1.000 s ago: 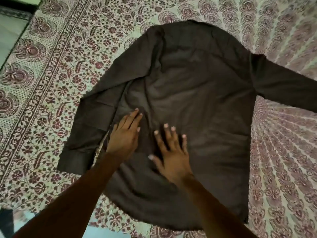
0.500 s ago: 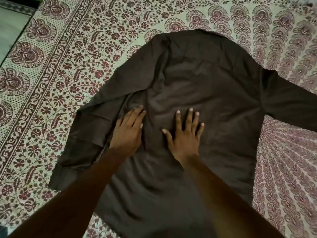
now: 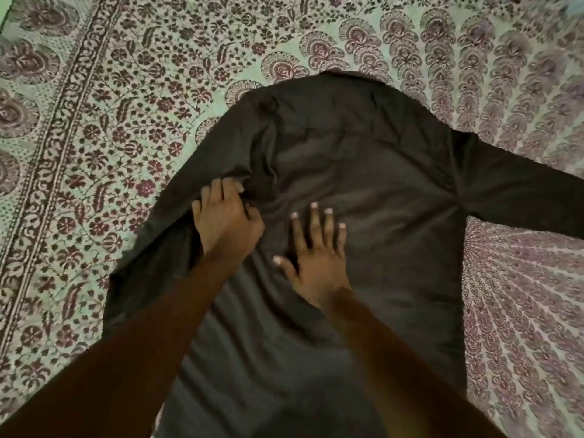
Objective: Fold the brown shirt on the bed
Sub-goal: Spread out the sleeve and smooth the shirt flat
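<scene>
change: left hand was lying flat on the shirt half a second ago; its fingers are now curled into a bunch of cloth at the left side seam. Right hand has barely shifted.
left hand: grips a ridge of fabric where the left sleeve meets the body.
right hand: flat, fingers spread and straight, presses mid-back of shirt, holds nothing.
shirt: on the bed, back up, collar away from the person, not yet folded.
meaning: smoothing looks done; likely start of the first fold, left side over, right hand as anchor. Judgement only.
edges: left sleeve runs down-left, rumpled; right sleeve stretched out toward the right frame edge; hem out of view under the arms.
room: open bedspread left, above and right of shirt; bed edge at far top-left, well apart.
</scene>
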